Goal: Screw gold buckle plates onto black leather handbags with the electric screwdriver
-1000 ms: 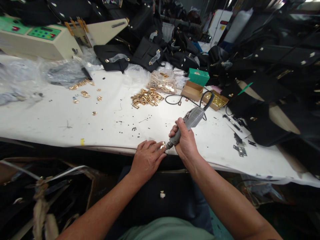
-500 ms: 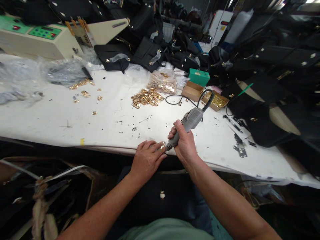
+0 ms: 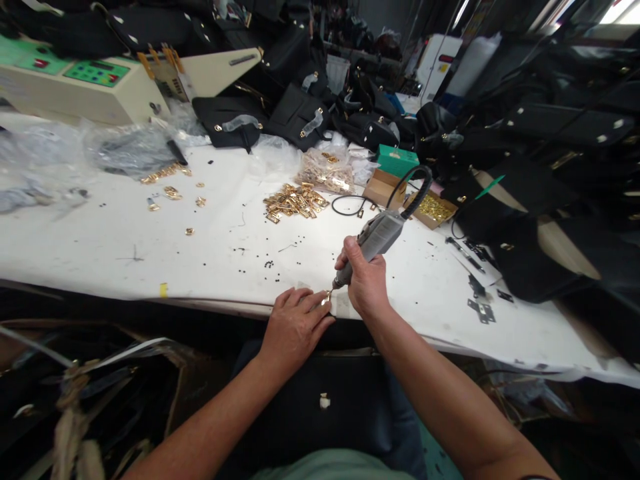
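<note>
In my right hand point(image 3: 367, 275) is a grey electric screwdriver point(image 3: 376, 240), its fingers wrapped round the body and the thumb on top. The tool slants down to the left, its bit at a small shiny gold metal plate point(image 3: 326, 299). My left hand point(image 3: 295, 327) pinches that plate at the table's front edge, fingers forward over the edge and the thumb drawn in beside the index finger. A black bag point(image 3: 325, 373) with a small wrapped fitting lies on my lap, below both hands. Whether the plate is fixed to anything there is hidden.
On the white table point(image 3: 125, 253) lie a pile of gold plates point(image 3: 295, 202), a plastic bag of fittings point(image 3: 327, 172) and scattered black bits. A carton of gold screws point(image 3: 433, 209) stands right of them. Black bags point(image 3: 227, 123) crowd the back. A beige machine point(image 3: 100, 87) stands left.
My right hand has lifted the screwdriver slightly, and its tip now stands a little higher at the gold plate. The left hand stays at the table edge; the view has tilted slightly.
</note>
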A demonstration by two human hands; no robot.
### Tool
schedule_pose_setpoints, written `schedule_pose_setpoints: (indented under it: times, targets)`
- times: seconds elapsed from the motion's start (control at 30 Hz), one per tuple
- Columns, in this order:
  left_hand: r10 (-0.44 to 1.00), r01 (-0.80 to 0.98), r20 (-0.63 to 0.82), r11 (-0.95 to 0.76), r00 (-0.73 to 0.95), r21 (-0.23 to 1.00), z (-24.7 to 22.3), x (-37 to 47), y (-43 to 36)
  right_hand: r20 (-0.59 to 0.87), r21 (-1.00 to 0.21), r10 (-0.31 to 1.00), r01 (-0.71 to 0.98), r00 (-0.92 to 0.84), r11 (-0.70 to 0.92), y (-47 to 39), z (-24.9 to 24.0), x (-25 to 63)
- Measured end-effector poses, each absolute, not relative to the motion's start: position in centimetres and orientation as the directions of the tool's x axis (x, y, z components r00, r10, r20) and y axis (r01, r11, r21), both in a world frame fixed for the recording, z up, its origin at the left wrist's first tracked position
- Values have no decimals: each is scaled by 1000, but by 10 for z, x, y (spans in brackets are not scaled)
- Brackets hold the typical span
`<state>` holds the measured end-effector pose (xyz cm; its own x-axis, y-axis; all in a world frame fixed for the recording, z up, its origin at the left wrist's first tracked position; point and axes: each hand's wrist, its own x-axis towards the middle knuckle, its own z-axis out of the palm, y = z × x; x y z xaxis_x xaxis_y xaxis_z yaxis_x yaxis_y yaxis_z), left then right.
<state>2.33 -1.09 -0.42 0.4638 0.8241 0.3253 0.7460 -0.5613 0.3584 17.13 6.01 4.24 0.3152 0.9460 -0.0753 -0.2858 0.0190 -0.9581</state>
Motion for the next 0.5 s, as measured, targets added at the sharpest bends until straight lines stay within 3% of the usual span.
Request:
schedule_pose_setpoints:
  times: [0.3,0.5]
  targets:
    - [833,749,314,-550,456,369,-4,24,-12,-77,-978,957,-208,280,-18,59,34,164]
    - [831,752,329,-549,448,365,-5,23,-12,-2,-996,975,-91,220,18,52,39,161]
